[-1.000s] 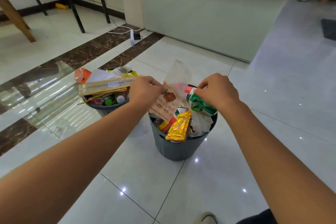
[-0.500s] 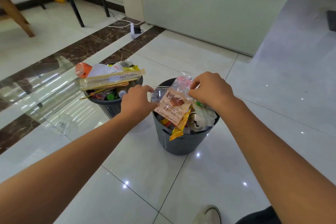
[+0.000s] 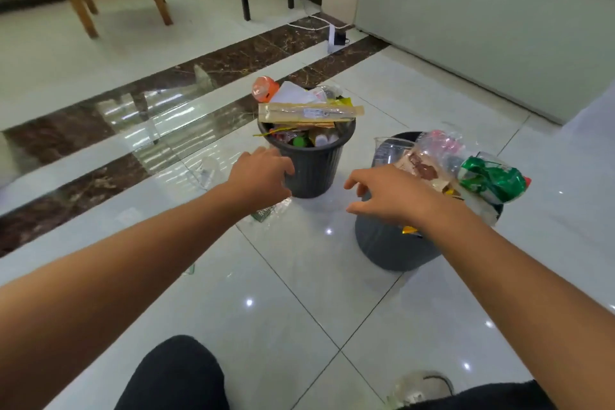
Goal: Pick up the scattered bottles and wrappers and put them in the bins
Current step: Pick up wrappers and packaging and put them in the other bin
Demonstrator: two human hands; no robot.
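Wrappers heap the right bin (image 3: pixel 389 246): a brown-printed wrapper (image 3: pixel 421 169), a clear bag (image 3: pixel 439 145) with pink inside, a crumpled green wrapper (image 3: pixel 492 178) hanging over the far rim, and a clear cup (image 3: pixel 388 150). The left bin (image 3: pixel 309 170), just beside it on the white tiled floor (image 3: pixel 299 293), has a long tan wrapper (image 3: pixel 309 111) across its top and an orange bottle (image 3: pixel 265 89) behind that. The print on the brown and tan wrappers is too blurred for me to read. My left hand (image 3: pixel 263 173) hovers in front of the left bin, fingers relaxed and holding nothing, above a clear wrapper (image 3: pixel 270 210) lying on the floor. My right hand (image 3: pixel 389 196) is empty too, fingers spread over the right bin's near rim.
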